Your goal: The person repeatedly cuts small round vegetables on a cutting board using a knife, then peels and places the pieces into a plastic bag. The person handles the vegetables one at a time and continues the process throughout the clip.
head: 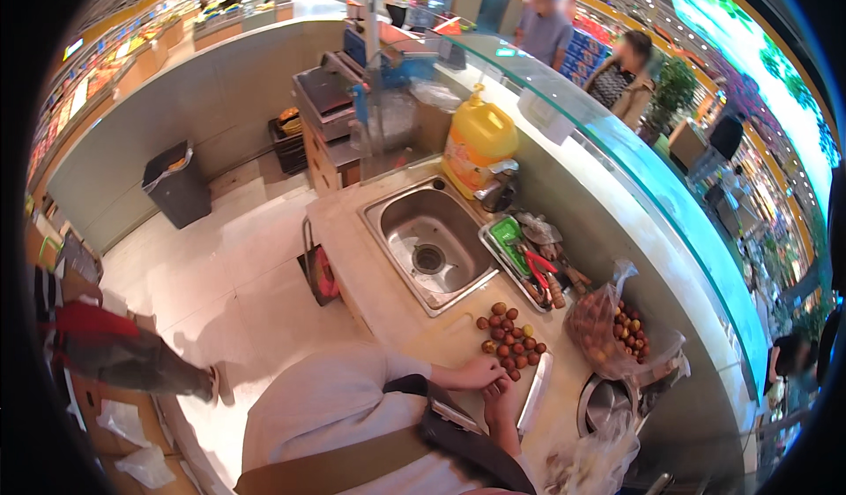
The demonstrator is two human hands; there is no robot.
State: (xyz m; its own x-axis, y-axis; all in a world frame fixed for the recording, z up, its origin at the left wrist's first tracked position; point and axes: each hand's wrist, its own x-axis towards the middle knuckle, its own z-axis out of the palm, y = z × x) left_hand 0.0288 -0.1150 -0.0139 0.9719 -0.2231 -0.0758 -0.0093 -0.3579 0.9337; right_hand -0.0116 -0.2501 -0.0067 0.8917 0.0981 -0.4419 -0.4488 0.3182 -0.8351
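Observation:
My left hand (481, 372) and my right hand (500, 402) meet over the pale countertop (423, 333), fingertips close together. Whether something small is between the fingers cannot be made out. Just beyond them lies a loose cluster of round red-brown fruits, probably jujubes (506, 336), a few with yellowish patches. The nearest fruits almost touch my fingers. Beside my right hand runs a long white, straight-edged object (535, 392), its kind unclear. A clear plastic bag (591, 326) of similar fruits stands open to the right of the cluster.
A steel sink (429, 250) is set into the counter. By it stand a metal tray (525, 283) with red-handled tools (542, 262) and a yellow jug (479, 141). A round metal vessel (605, 406) and crumpled plastic (588, 455) lie right. A glass barrier (595, 125) borders the counter.

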